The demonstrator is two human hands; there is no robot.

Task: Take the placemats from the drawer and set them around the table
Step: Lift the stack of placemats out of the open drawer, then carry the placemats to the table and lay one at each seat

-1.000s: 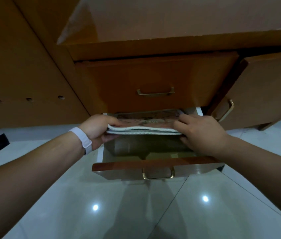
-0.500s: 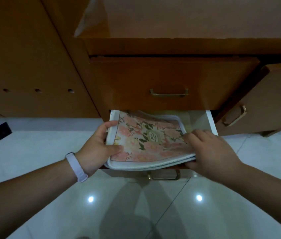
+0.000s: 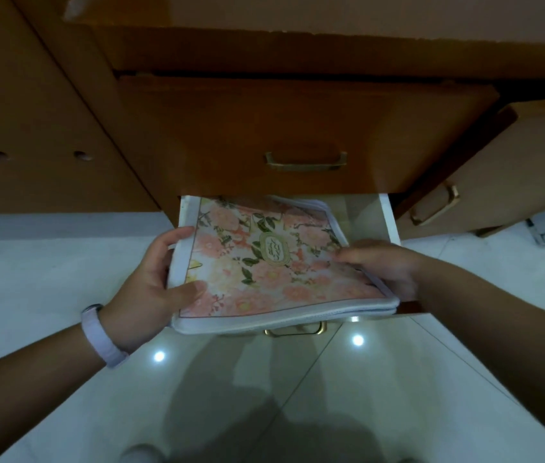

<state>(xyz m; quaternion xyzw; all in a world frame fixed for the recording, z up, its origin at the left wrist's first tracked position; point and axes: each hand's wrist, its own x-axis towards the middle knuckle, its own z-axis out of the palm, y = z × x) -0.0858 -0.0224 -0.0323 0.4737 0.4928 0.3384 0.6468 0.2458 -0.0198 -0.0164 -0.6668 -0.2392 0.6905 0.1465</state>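
Placemats (image 3: 264,262) gripped at nine o'clock by left hand (image 3: 150,289), three by right hand (image 3: 388,265), above drawer (image 3: 388,218); table likely next.

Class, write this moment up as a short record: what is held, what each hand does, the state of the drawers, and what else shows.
held: stack of floral placemats, white-edged, above the open drawer
left hand: grips the stack's left edge, thumb on top
right hand: holds the right edge, fingers on top
lower drawer: open
upper drawer: shut
also: pale wristband on the left wrist; glossy tiled floor
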